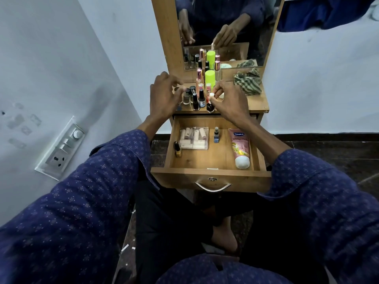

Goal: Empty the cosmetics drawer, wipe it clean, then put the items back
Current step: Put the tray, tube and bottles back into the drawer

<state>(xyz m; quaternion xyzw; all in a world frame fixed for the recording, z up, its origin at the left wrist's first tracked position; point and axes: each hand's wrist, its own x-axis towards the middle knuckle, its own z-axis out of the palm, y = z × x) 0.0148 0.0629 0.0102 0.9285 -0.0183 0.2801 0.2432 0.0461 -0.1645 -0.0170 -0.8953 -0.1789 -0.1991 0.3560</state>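
The wooden drawer [211, 175] is pulled open below the dressing table top [257, 103]. Inside lie a clear box of lipsticks [193, 138], a gold-capped bottle [177, 149], a small blue spray bottle [216, 135] and a pink Vaseline tube [241, 148]. On the top stand several nail polish bottles [195, 101] and a bottle with a neon green cap [210, 77]. My right hand [229, 101] pinches the white cap of a dark nail polish bottle [210, 106] at the top's front edge. Over the left bottles hovers my left hand [164, 95], fingers spread and empty.
A green checked cloth [248, 83] lies crumpled at the right of the top. A mirror [223, 27] rises behind the bottles. A switch panel [61, 148] is on the left wall. My legs are under the drawer front.
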